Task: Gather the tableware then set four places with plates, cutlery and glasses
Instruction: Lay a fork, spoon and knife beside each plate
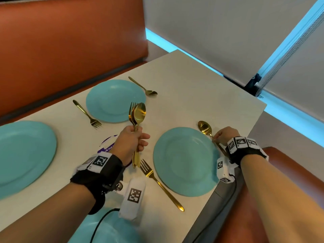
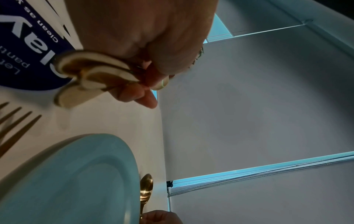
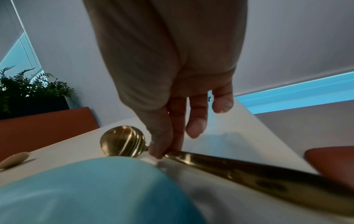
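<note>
The right hand [image 1: 225,135] pinched the slim, stiff, likely slippery gold metal spoon [image 1: 205,128] at its neck, beside the turquoise round plate [image 1: 184,162] on the white table [image 1: 192,95]; the left hand [image 1: 130,141] gripped a gold cutlery bundle [image 1: 137,114] by its handles.

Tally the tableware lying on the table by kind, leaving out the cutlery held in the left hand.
Plates: 4
Forks: 2
Spoons: 2, one pinched by the right hand
Total: 8
</note>
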The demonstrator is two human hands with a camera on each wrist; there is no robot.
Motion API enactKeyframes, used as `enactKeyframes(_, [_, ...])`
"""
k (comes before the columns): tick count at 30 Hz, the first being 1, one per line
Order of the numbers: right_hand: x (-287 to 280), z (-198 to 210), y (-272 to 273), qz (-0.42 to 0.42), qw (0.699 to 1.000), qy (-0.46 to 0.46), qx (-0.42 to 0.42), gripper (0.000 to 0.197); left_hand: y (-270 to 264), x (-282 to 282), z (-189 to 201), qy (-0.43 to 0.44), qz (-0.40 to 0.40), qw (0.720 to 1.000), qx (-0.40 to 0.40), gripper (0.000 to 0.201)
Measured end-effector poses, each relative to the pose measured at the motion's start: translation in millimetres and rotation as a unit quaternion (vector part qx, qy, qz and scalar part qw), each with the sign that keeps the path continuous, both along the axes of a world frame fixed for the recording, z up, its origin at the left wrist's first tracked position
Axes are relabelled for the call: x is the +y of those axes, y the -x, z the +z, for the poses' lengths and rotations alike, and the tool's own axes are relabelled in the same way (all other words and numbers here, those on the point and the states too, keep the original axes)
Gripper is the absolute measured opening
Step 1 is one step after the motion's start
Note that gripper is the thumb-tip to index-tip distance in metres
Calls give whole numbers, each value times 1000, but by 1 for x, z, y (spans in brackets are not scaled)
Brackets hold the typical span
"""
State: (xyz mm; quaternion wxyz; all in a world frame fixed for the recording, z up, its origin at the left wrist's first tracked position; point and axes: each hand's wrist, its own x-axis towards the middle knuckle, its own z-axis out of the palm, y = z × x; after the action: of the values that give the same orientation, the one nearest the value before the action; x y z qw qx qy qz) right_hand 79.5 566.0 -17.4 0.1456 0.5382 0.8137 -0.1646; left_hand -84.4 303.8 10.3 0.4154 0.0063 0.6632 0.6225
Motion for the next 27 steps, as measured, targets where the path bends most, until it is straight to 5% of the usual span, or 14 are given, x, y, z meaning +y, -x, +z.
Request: enactKeyframes(27, [18,-13,30,13,1000,13,21,15,3,5,-3,4,2,1000,4,27])
